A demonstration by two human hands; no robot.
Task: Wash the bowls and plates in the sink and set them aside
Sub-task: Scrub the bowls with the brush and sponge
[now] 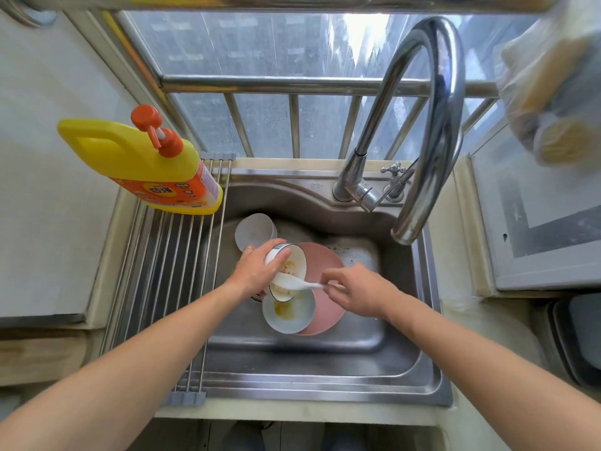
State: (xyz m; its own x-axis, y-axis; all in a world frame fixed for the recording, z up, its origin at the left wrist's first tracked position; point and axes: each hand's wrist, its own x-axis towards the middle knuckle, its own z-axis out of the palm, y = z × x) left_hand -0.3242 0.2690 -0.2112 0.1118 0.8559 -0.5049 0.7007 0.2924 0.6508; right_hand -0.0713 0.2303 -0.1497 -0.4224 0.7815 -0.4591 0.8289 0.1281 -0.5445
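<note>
My left hand (255,273) grips a white bowl (289,266) with a dark rim line, tilted on its side over the sink (325,353). Yellow food residue shows inside it. My right hand (357,289) pinches the handle of a white spoon (305,285), whose head reaches into the tilted bowl. Below them a second white bowl (287,315) with yellow residue sits upright on a pink plate (325,307). A grey bowl (255,232) lies on its side at the sink's back left.
A roll-up metal drying rack (169,281) spans the sink's left side, with a yellow detergent bottle (143,164) at its far end. The curved chrome faucet (422,125) arches over the sink's back right. A bag of sponges (553,92) hangs at upper right.
</note>
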